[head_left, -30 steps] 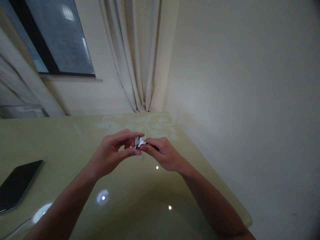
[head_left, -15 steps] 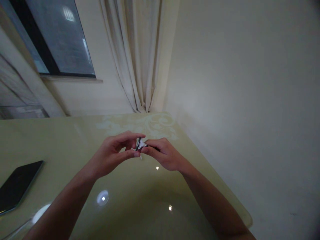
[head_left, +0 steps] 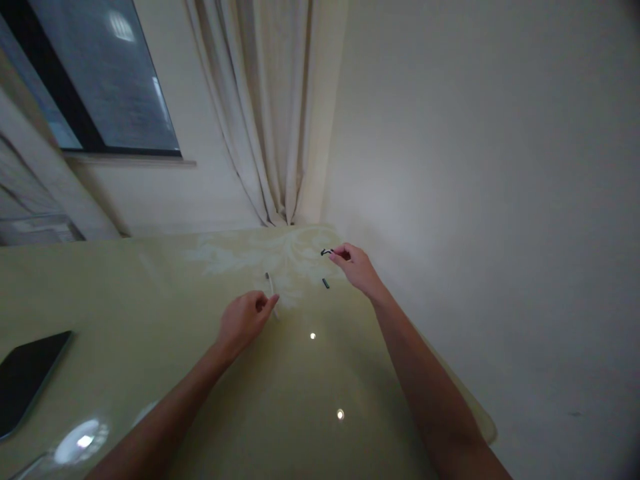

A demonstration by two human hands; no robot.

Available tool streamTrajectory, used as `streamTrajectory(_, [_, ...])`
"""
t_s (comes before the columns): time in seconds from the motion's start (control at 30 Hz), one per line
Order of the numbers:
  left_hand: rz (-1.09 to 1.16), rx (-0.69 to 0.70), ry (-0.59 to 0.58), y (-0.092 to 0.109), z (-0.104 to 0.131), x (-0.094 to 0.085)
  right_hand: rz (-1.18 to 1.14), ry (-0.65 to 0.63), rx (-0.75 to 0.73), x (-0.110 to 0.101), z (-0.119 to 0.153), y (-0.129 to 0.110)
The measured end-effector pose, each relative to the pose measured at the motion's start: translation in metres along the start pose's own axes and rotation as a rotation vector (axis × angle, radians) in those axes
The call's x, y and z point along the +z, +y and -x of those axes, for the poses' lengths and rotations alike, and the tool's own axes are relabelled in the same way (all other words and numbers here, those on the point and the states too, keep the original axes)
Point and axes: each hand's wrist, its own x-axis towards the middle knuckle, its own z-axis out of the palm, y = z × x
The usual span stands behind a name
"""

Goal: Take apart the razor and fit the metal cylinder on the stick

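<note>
My left hand (head_left: 247, 317) is low over the table, thumb and fingers closed at a slim white stick (head_left: 271, 284) with a dark tip. The stick slants away from me, its lower part partly behind the thumb. Farther right, my right hand (head_left: 354, 265) pinches a small black-and-white object (head_left: 327, 252) between thumb and fingertips; its kind is too small to make out. Just below that hand, a short dark rectangular piece (head_left: 325, 283) lies on the table, apart from both hands.
The glossy yellow-green table (head_left: 240, 400) reflects ceiling lights. A dark flat phone or tablet (head_left: 33, 377) lies at the left. Along the right table edge runs a pale wall (head_left: 475, 200). A curtain (head_left: 273, 113) and a window (head_left: 107, 80) are beyond the far edge.
My hands, together over a small dark-and-white object before, are now apart. The right moved away and right with a black-and-white object; the left came down to the white stick. The dark piece now lies on the table.
</note>
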Motion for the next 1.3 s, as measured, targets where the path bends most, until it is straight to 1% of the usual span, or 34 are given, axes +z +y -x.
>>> streamTrajectory(0.07, [-0.087, -0.049, -0.063, -0.001, 0.003, 0.01, 0.113, -0.03, 0.08, 0.005, -0.003, 0.018])
streamTrajectory(0.13, [-0.136, -0.06, -0.126, -0.001, 0.006, 0.013, 0.231, -0.077, 0.153, 0.01, -0.003, 0.032])
streamTrajectory(0.23, [-0.167, -0.055, -0.189, -0.002, 0.005, 0.012, 0.32, -0.097, 0.223, 0.017, -0.001, 0.046])
streamTrajectory(0.4, [-0.234, -0.144, -0.258, -0.006, 0.0, 0.009, 0.425, -0.093, 0.312, 0.023, 0.003, 0.063])
streamTrajectory(0.57, [-0.266, -0.173, -0.297, -0.008, -0.001, 0.005, 0.496, -0.069, 0.349, 0.03, 0.006, 0.074])
streamTrajectory(0.7, [-0.254, -0.161, -0.261, -0.008, 0.0, 0.004, 0.53, -0.063, 0.345, 0.036, 0.007, 0.077])
streamTrajectory(0.87, [-0.194, -0.131, -0.19, -0.012, -0.001, 0.007, 0.557, -0.045, 0.324, 0.039, 0.012, 0.076])
streamTrajectory(1.0, [-0.063, -0.096, -0.112, -0.012, -0.002, 0.009, 0.555, -0.009, 0.301, 0.037, 0.014, 0.072])
streamTrajectory(1.07, [0.012, -0.081, -0.061, -0.008, -0.002, 0.01, 0.535, 0.013, 0.277, 0.036, 0.013, 0.064])
streamTrajectory(1.13, [0.071, -0.054, -0.008, 0.0, 0.0, 0.01, 0.495, 0.018, 0.235, 0.038, 0.01, 0.051])
streamTrajectory(1.2, [0.114, -0.01, 0.053, 0.012, 0.005, 0.011, 0.381, -0.03, 0.184, 0.044, 0.008, 0.032])
streamTrajectory(1.27, [0.142, 0.04, 0.104, 0.028, 0.012, 0.012, 0.048, -0.161, 0.155, 0.052, 0.008, 0.01])
streamTrajectory(1.3, [0.153, 0.067, 0.119, 0.036, 0.016, 0.013, -0.075, -0.223, 0.141, 0.057, 0.01, 0.0])
